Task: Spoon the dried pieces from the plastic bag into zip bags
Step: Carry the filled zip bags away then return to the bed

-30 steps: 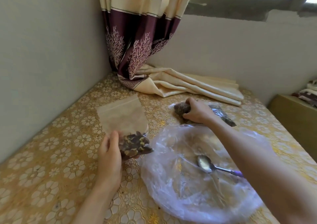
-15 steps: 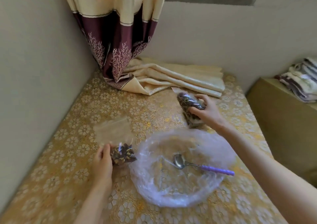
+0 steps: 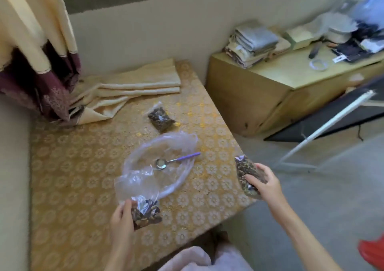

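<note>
Your left hand [image 3: 121, 216] grips a part-filled zip bag [image 3: 138, 196] by its lower end, fingers curled round the dark dried pieces at the bottom; the clear upper part of the bag stands up over the near edge of the plastic bag [image 3: 161, 162]. Your right hand [image 3: 265, 184] is curled round a second, full zip bag [image 3: 247, 177], held off the table's right edge, over the floor. The plastic bag lies spread flat and open on the gold-patterned table [image 3: 83, 167], looks nearly empty. Spoon [image 3: 176, 161] rests inside it, bowl toward the middle, purple handle pointing right over the rim. A third filled zip bag [image 3: 160, 118] lies on the table beyond the plastic bag, near the folded cloth [image 3: 135, 88].
</note>
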Motion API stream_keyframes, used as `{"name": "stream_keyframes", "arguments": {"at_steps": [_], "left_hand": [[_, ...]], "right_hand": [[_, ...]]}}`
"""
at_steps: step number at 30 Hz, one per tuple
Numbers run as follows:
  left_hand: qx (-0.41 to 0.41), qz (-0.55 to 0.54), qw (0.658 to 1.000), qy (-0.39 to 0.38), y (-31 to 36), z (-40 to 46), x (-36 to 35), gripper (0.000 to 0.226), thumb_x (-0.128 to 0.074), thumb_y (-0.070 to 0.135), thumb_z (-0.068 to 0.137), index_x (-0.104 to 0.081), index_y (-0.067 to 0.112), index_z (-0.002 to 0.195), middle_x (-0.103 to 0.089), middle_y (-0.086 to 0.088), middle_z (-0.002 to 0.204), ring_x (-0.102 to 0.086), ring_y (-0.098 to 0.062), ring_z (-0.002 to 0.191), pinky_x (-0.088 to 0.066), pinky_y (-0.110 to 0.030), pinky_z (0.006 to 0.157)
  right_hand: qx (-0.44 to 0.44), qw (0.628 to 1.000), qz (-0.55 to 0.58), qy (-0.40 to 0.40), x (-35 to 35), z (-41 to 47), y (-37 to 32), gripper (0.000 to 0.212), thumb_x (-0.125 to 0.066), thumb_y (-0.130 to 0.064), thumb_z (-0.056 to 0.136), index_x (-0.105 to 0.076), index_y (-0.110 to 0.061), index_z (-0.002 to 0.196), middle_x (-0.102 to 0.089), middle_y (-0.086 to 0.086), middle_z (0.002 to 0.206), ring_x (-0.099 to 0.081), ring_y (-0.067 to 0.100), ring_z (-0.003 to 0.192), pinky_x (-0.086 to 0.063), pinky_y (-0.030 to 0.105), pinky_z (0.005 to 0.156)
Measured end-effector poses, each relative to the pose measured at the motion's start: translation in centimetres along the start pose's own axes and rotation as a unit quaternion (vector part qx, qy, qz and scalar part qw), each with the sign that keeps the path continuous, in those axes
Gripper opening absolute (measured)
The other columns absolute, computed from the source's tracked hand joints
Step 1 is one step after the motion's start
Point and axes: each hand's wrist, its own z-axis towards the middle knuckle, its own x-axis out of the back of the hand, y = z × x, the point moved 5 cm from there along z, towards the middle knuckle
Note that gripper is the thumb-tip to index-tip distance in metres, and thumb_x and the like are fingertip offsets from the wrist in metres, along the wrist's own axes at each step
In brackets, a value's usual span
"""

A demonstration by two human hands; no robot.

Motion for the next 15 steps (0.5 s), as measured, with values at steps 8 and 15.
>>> {"name": "stream_keyframes", "arguments": {"at_steps": [8, 15], "left_hand": [[-0.126, 0.182, 0.962, -0.159, 1.8, -3.8, -7.9, 0.026, -0.049, 0.02, 0.095, -0.063, 0.006, 0.078, -0.058, -0.008, 0.073, -0.05, -0.018, 0.067, -0.042, -0.025, 0.057], [-0.244, 0.292, 0.866, -0.325, 4.5, -8.6, -20.2, 0.032, -0.05, 0.01, 0.094, -0.056, 0.01, 0.062, -0.05, -0.005, 0.058, -0.047, -0.007, 0.056, -0.032, -0.008, 0.043]], "right_hand": [[-0.106, 0.95, 0.192, 0.222, 8.3, -9.0, 9.6, 0.034, -0.067, -0.01, 0.083, -0.055, -0.021, 0.113, -0.068, -0.004, 0.1, -0.065, 0.009, 0.082, -0.048, 0.024, 0.066], [-0.118, 0.894, 0.265, 0.341, 16.3, -13.5, 13.8, 0.027, -0.068, -0.007, 0.082, -0.06, -0.018, 0.106, -0.069, 0.005, 0.103, -0.065, 0.021, 0.09, -0.05, 0.03, 0.07]]}}
